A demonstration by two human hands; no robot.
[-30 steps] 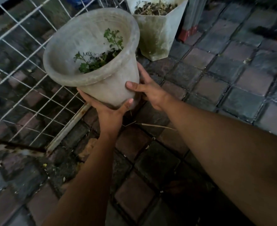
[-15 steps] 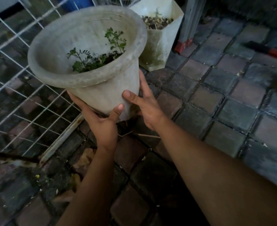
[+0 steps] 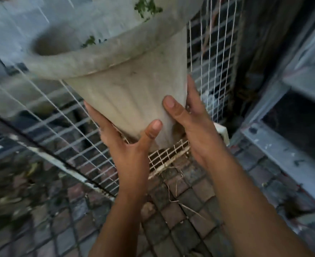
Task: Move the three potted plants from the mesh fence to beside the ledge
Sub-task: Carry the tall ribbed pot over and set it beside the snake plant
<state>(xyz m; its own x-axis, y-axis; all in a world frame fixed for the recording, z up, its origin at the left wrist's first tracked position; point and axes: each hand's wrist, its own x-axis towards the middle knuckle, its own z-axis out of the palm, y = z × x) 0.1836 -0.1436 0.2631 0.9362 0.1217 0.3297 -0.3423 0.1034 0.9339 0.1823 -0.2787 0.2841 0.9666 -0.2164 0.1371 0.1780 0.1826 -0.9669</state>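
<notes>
A large round grey pot with a small green plant in it fills the upper middle of the view, lifted well off the paving. My left hand cups its base from below and the left, thumb on the front. Pressed against the right side of the base is my right hand, thumb across the front. Behind the pot runs the white mesh fence. The pot's far rim is cut off by the frame's top, and the picture is blurred.
Wet brick paving with dry stalks lies below the pot. A grey metal frame runs along the right. A corner of a white pot shows behind my right hand, at the foot of the fence.
Both hands have raised the pot higher and closer to the camera. The view has swung so the fence is now behind the pot, and the white pot is almost hidden.
</notes>
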